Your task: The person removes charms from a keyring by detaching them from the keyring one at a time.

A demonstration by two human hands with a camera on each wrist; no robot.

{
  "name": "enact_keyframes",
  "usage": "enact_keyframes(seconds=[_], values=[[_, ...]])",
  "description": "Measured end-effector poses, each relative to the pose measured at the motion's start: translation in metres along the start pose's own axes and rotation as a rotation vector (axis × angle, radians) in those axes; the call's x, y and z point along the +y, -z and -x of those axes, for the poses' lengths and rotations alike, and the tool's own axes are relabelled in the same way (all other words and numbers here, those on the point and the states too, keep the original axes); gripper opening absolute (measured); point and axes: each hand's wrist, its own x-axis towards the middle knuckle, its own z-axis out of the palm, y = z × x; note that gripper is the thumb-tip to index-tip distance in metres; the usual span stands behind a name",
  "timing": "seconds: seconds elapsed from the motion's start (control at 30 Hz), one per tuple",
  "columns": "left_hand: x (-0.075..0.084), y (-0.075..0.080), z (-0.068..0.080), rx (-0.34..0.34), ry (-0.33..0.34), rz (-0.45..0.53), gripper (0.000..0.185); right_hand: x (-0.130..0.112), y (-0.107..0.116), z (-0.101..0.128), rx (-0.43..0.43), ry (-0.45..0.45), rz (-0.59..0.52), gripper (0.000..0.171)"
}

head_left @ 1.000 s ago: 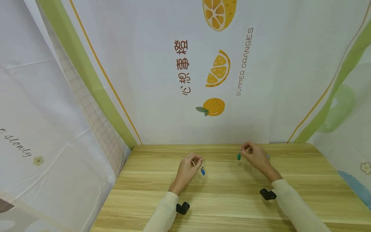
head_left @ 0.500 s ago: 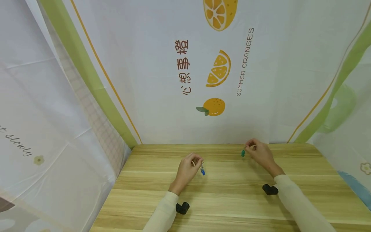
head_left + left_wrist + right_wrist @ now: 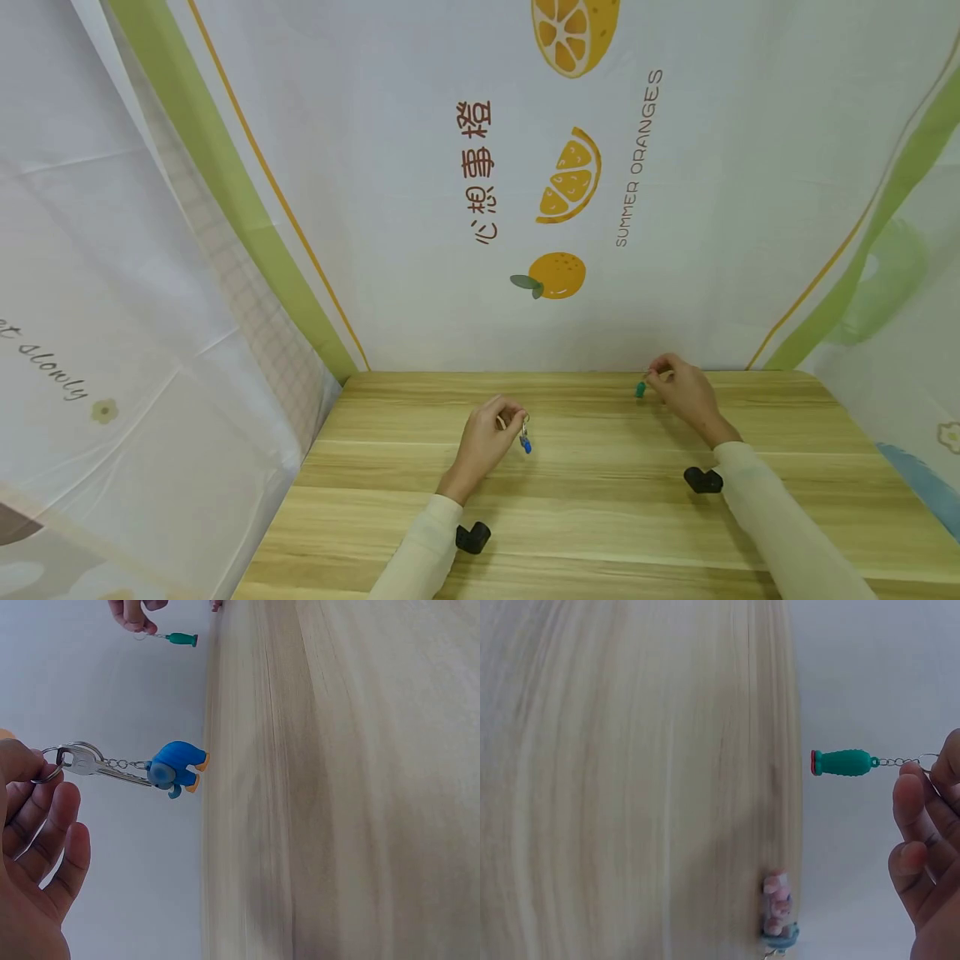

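Above the middle of the wooden table point(image 3: 600, 517), your left hand point(image 3: 483, 437) hangs with its fingers curled in, thumb and forefinger pinching a metal key ring point(image 3: 56, 761). From that ring dangle a silver key point(image 3: 101, 766) and, on a short chain, a small blue figure charm point(image 3: 176, 766) with orange feet — it swings free, clear of the tabletop. The other fingers point(image 3: 52, 832) of that hand are loosely bent below the ring and touch nothing.

Farther off and to the right, close to the table's far edge, your right hand point(image 3: 686, 393) is raised just over the wood. Its fingertips point(image 3: 913, 796) are drawn together in a pinch on the ring of a second keychain, and from that ring a short chain carries a ribbed green charm point(image 3: 845, 762) with a red end cap. The charm hangs on the left side of the hand and is not resting on the table. The two hands are well apart, each with its own keychain.

In the right wrist view a third small trinket point(image 3: 778, 911), pink and white with a bit of pale blue, lies on the table; it is too blurred to name more closely.

Both forearms wear cream sleeves point(image 3: 780, 533), each with a black camera mount point(image 3: 702, 479) at the wrist. Behind the table hangs a white cloth backdrop point(image 3: 390, 208) printed with oranges and the words "SUMMER ORANGES".
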Motion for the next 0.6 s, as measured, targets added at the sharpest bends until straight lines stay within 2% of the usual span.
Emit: enact_keyframes(seconds=[0.47,0.6], values=[[-0.001,-0.001,0.001,-0.003,0.003,-0.006,0.004,0.021,0.006,0.001,-0.045,-0.092,-0.034,0.029],[-0.002,-0.001,0.001,-0.007,0.012,-0.007,0.006,0.025,0.010,0.004,-0.035,-0.124,-0.026,0.032]])
